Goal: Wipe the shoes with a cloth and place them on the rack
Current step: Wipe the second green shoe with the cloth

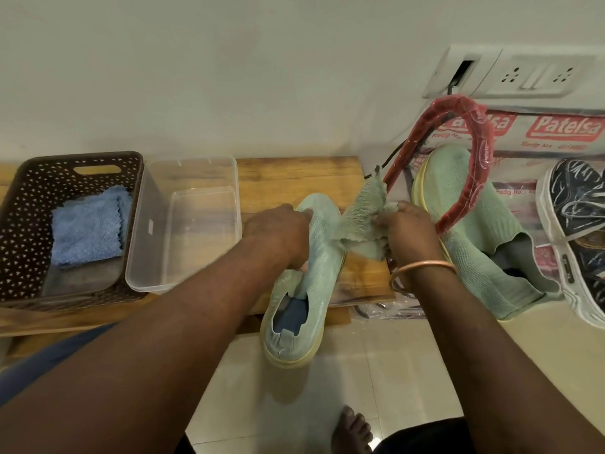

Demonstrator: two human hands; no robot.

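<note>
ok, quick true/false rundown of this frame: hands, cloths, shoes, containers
1. The left hand grips the green shoe. True.
2. The right hand holds the blue cloth. False: it pinches a green cloth; the blue cloth lies in the brown basket.
3. The clear tub stands directly right of the basket. True.
4. The second green shoe lies in the clear tub. False: it lies to the right of the right hand, next to a dark patterned shoe.

Mint knit shoe (324,253), toe away; crumpled greenish cloth (363,217) possibly touching it.
</note>
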